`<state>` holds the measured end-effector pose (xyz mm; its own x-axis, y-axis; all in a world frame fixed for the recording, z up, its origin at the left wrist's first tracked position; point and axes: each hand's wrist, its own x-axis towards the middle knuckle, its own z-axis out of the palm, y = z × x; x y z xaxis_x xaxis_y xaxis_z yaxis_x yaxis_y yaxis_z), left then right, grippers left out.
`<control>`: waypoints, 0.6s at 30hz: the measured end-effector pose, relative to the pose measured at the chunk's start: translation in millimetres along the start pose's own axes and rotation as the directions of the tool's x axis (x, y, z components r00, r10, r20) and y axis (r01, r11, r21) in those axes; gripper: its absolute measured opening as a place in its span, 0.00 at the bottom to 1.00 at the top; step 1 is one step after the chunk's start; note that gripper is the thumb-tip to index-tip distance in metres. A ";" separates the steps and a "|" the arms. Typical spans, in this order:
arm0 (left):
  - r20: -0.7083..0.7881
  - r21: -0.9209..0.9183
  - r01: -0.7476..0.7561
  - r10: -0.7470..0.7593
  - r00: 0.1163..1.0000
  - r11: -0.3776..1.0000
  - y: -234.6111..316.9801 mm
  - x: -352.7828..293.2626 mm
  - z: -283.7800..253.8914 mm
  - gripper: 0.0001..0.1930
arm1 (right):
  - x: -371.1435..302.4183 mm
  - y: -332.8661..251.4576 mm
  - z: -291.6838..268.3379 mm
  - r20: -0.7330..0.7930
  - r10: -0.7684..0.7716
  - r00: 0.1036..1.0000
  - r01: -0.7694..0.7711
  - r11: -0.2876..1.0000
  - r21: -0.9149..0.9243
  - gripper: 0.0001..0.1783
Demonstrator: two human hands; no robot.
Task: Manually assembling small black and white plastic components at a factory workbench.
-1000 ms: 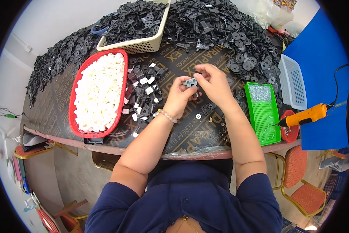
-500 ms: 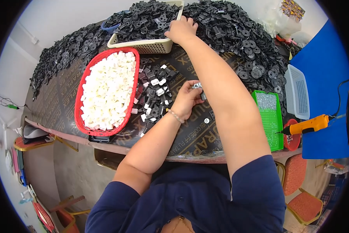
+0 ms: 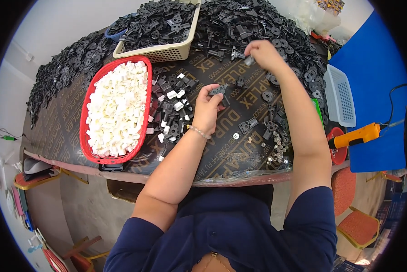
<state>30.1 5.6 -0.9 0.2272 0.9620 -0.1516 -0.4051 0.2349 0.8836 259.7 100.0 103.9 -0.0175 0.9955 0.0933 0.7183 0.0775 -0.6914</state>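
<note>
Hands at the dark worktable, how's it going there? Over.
Left hand: gripping grey plastic part. Right hand: fingertips at blurred grey piece, grip unclear. Right forearm: hiding most of green tray.

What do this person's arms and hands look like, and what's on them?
Both short sleeves are dark blue, leaving the forearms bare. The left hand and right hand wear no gloves. A pale beaded bracelet circles the left wrist; the right has none.

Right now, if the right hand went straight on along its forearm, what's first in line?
Likely the heap of black parts just beyond the right hand. The hand's height is unclear, so it might pass above the nearest pieces.
</note>
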 end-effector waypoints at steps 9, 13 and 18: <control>0.147 0.529 -0.085 0.007 0.989 0.844 0.2 3.1 -9.2 0.18 | -54.0 28.1 69.6 -0.035 -0.326 0.945 0.214 0.696 -0.685 0.22; 0.276 0.764 -0.527 0.552 0.787 0.371 9.5 -12.6 4.2 0.31 | -70.3 -15.0 35.7 0.163 0.066 0.984 -0.008 0.942 -0.335 0.18; 0.336 0.535 -0.546 0.431 0.837 0.644 17.5 -18.3 12.6 0.33 | -115.6 -28.9 40.6 0.281 0.037 0.959 -0.143 0.919 0.367 0.11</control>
<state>30.0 -9.6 22.9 0.3127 0.8601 0.4030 0.0893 -0.4490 0.8891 212.7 -15.0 84.0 -0.1858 0.9729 -0.1379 0.4072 -0.0515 -0.9119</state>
